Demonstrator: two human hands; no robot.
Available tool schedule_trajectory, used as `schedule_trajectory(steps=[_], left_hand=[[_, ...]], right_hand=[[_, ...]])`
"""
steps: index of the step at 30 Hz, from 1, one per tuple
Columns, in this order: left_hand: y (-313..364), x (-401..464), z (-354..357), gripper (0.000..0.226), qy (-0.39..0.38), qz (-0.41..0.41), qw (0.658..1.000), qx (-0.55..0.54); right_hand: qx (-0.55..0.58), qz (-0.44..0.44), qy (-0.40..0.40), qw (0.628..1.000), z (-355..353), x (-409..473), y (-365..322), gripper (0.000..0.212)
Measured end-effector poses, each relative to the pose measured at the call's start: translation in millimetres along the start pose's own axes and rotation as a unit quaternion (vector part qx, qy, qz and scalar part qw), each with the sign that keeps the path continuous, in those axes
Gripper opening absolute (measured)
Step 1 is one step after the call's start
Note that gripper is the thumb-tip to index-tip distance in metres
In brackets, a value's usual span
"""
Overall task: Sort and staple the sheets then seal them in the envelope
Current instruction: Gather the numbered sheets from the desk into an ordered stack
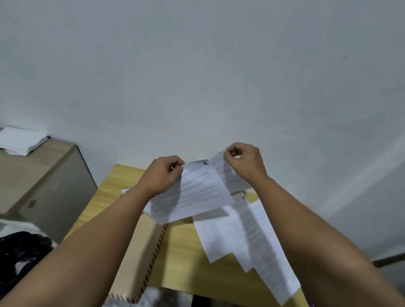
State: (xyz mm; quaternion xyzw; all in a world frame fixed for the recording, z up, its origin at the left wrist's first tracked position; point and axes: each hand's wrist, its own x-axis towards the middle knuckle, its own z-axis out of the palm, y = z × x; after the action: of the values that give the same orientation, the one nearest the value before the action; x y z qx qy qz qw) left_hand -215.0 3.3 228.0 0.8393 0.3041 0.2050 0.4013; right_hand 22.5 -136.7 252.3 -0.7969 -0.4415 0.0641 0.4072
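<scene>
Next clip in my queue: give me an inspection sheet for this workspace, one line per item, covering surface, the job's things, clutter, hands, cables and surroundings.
Surface: yellow wooden table, partly covered by paper.
Job's things: held sheets lifted above the table; more loose sheets fanned out on the table; brown envelope with striped edge lying at the table's near left. No stapler seen.
Clutter: dark bundle at lower left, unclear what it is.
Hands: left hand pinches the held sheets' top left edge; right hand pinches another sheet's top corner.
Cables: nothing seen.
Surroundings: plain pale wall; cabinet at left with a paper stack on top.
</scene>
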Motion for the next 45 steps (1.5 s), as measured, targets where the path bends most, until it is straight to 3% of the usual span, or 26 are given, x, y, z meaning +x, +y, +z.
schedule_trajectory(steps=[11,19,24,28,32,37,45], left_hand=[[78.7,-29.1,-52.9,0.004,0.161,0.092,0.982,-0.04],[101.7,-47.5,-73.3,0.011,0.177,0.072,0.98,-0.057],[107.2,-54.7,-78.7,0.013,0.185,0.065,0.979,-0.054],[107.8,-55.8,-79.9,0.015,0.206,0.037,0.976,-0.06],[100.5,-51.9,-73.8,0.006,0.199,0.015,0.979,-0.036],[98.8,-45.2,-61.0,0.038,0.143,0.037,0.988,-0.04],[77.9,-23.0,-20.2,0.044,0.047,0.043,0.996,-0.068]], right_hand=[[0.169,-0.06,-0.036,0.983,-54.3,-19.5,-124.5,0.01],[0.267,-0.034,-0.066,0.961,-61.1,-28.7,-161.2,0.006],[0.269,-0.044,-0.073,0.959,-62.7,-38.6,-167.4,0.016],[0.199,-0.058,-0.095,0.974,-63.7,-47.6,-154.3,0.032],[0.185,-0.045,-0.068,0.979,-62.9,-53.3,-141.7,0.027],[0.174,-0.026,-0.051,0.983,-66.0,-50.4,-120.4,0.037],[0.21,0.063,-0.055,0.974,-53.9,-43.5,-65.6,0.037]])
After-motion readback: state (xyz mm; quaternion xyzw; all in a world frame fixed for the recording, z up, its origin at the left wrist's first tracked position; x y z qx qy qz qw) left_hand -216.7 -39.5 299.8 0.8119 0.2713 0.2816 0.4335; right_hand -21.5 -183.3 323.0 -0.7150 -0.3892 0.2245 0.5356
